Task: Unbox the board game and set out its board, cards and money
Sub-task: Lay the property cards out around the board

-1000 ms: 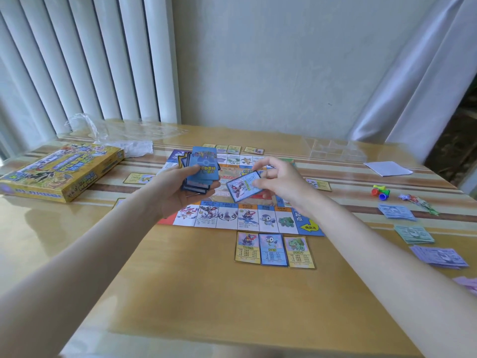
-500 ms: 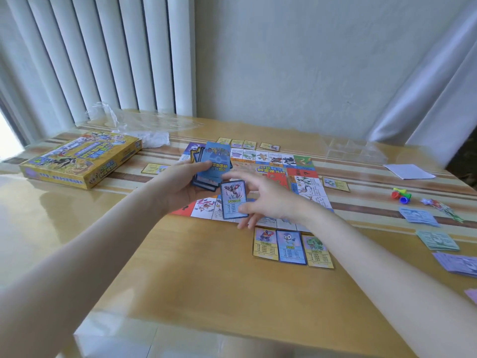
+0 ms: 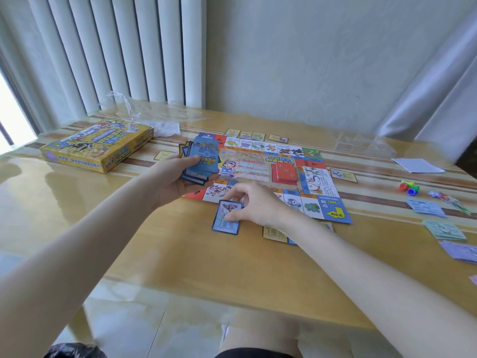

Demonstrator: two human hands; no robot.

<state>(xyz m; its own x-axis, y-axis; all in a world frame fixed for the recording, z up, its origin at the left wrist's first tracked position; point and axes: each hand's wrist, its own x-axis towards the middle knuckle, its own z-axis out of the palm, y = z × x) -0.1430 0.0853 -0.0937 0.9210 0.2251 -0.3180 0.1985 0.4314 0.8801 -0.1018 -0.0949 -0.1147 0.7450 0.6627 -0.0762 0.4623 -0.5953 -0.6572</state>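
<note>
Board [image 3: 260, 166] lies flat at the center of the frame on the counter [image 3: 160, 254], with a red deck [image 3: 285, 173] on its middle. Left hand [image 3: 175, 179], at center left, has its grip closed round a fanned stack [image 3: 202, 161] of blue cards held over the board's left edge. Right hand [image 3: 254, 205] presses 1 blue card [image 3: 227, 217] flat on the counter just below the board's lower edge, fingertips and thumb pinching the card's upper part. Yellow cards [image 3: 247, 135] line the board's upper edge. Box [image 3: 98, 146] sits at upper left, closed, near clear wrap [image 3: 154, 112]. Money [image 3: 444, 229] lies in separate piles at the right of the frame, below the colored tokens [image 3: 409, 187].
</note>
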